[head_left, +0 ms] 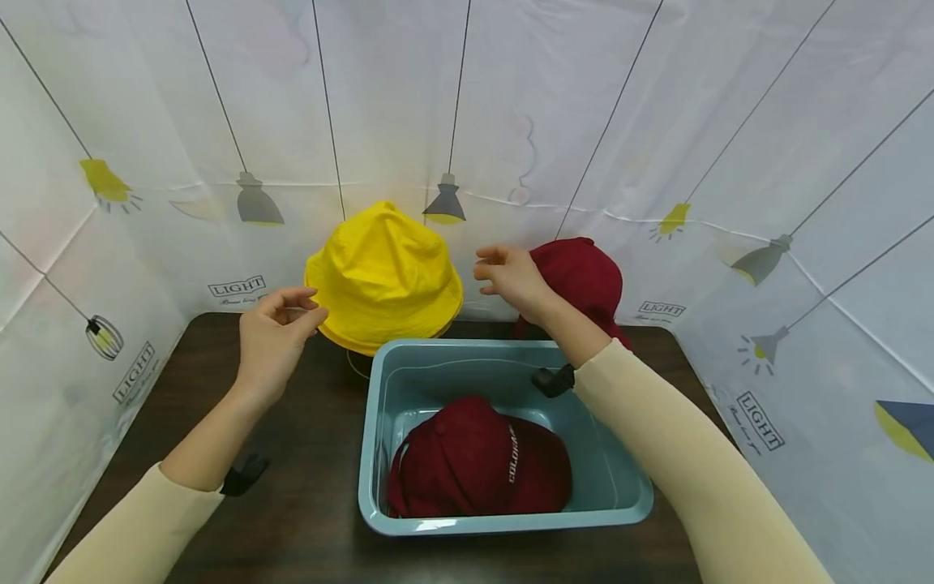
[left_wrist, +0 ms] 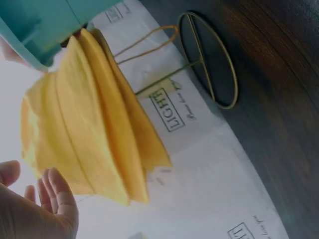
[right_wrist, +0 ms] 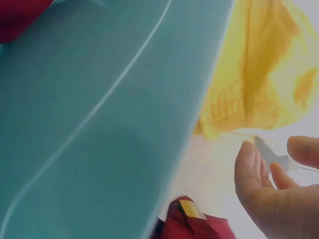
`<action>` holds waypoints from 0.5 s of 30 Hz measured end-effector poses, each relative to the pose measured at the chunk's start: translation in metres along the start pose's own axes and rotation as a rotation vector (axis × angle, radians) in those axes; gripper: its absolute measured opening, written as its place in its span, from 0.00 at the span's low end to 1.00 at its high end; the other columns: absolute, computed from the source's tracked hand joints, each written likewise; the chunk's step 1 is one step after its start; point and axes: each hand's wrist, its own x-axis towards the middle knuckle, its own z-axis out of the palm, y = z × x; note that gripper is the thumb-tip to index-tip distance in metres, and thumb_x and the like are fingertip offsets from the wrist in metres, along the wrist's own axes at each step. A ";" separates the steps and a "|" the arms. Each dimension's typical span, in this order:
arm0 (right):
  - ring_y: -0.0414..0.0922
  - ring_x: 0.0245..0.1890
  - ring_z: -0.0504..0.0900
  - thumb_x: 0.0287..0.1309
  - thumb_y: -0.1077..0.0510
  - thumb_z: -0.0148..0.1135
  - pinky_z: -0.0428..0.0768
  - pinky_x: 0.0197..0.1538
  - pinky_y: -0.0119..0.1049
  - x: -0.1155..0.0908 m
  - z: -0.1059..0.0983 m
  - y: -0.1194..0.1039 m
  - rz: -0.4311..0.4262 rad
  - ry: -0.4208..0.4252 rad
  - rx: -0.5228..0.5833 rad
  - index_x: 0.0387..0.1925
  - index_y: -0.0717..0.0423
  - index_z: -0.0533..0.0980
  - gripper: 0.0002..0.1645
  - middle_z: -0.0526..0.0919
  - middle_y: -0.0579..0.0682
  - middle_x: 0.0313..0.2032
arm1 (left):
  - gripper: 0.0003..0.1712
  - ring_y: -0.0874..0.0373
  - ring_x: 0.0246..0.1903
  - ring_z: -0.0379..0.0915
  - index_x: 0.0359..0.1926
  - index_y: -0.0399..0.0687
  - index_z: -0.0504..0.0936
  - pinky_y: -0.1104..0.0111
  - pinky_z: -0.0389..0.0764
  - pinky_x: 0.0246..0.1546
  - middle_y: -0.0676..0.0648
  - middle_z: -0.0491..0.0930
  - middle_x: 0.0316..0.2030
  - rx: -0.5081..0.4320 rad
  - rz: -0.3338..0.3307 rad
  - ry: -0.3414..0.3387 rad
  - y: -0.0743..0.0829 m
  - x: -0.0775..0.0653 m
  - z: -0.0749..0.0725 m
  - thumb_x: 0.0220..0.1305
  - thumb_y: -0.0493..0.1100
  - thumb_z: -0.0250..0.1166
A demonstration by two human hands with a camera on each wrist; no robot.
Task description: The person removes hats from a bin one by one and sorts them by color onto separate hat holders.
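Note:
A yellow bucket hat (head_left: 383, 276) sits on a thin metal wire stand (left_wrist: 235, 84) behind the bin, its brim drooping around. My left hand (head_left: 273, 349) is raised just left of the brim, fingers loosely bent and holding nothing. On the other side, my right hand (head_left: 516, 284) hovers between the yellow hat and a maroon cap (head_left: 584, 280), its fingers also bent with nothing between them. In the right wrist view, a gap shows between that hand and the yellow hat (right_wrist: 259, 74). Another maroon cap (head_left: 467, 458), with white lettering, lies in the blue-grey bin (head_left: 370, 454).
The bin stands on a dark wooden table (head_left: 306, 503), in front of both hat positions. A white curtain (head_left: 394, 105) printed with lamps encloses the back and sides. Black straps (head_left: 244, 474) show at both wrists. My right forearm crosses over the bin's right side.

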 end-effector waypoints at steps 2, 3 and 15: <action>0.55 0.59 0.80 0.75 0.58 0.60 0.82 0.61 0.48 -0.005 -0.004 -0.003 -0.018 -0.008 -0.030 0.71 0.62 0.71 0.28 0.78 0.61 0.64 | 0.20 0.61 0.36 0.78 0.57 0.35 0.84 0.76 0.80 0.32 0.48 0.82 0.43 0.035 0.039 -0.018 0.004 -0.006 -0.001 0.68 0.40 0.72; 0.54 0.57 0.82 0.75 0.58 0.61 0.83 0.60 0.48 -0.007 -0.006 -0.004 -0.026 -0.011 -0.043 0.71 0.62 0.71 0.28 0.79 0.60 0.63 | 0.20 0.62 0.37 0.78 0.57 0.35 0.84 0.76 0.79 0.32 0.47 0.83 0.45 0.052 0.060 -0.028 0.005 -0.009 -0.001 0.68 0.41 0.72; 0.52 0.56 0.81 0.73 0.54 0.64 0.85 0.55 0.45 -0.040 -0.016 -0.012 -0.188 -0.097 -0.145 0.69 0.59 0.73 0.28 0.81 0.57 0.59 | 0.20 0.61 0.48 0.79 0.60 0.45 0.85 0.71 0.80 0.50 0.47 0.84 0.55 0.140 0.287 -0.138 0.014 -0.038 0.001 0.67 0.36 0.72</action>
